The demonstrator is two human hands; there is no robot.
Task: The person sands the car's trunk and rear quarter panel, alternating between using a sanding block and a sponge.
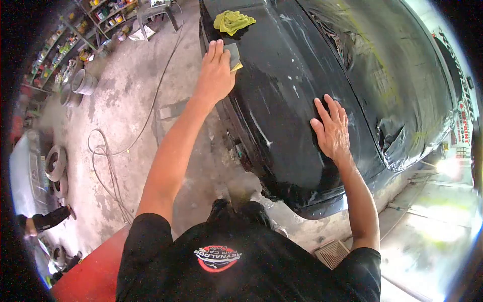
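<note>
My left hand (215,74) presses a grey sanding pad with a yellow backing (234,56) flat against the wet black car body panel (287,105), near its left edge. My right hand (331,128) lies flat on the same panel further right, fingers spread, holding nothing. A crumpled yellow cloth (232,21) rests on the panel beyond the pad. White streaks of residue run across the black surface between the hands.
Black plastic sheeting (397,80) covers the car's right part. A hose (115,151) loops over the concrete floor at left. Shelves with cans (75,35), buckets (83,83) and wheels (55,163) stand at the far left. A floor drain grate (332,253) lies below my right arm.
</note>
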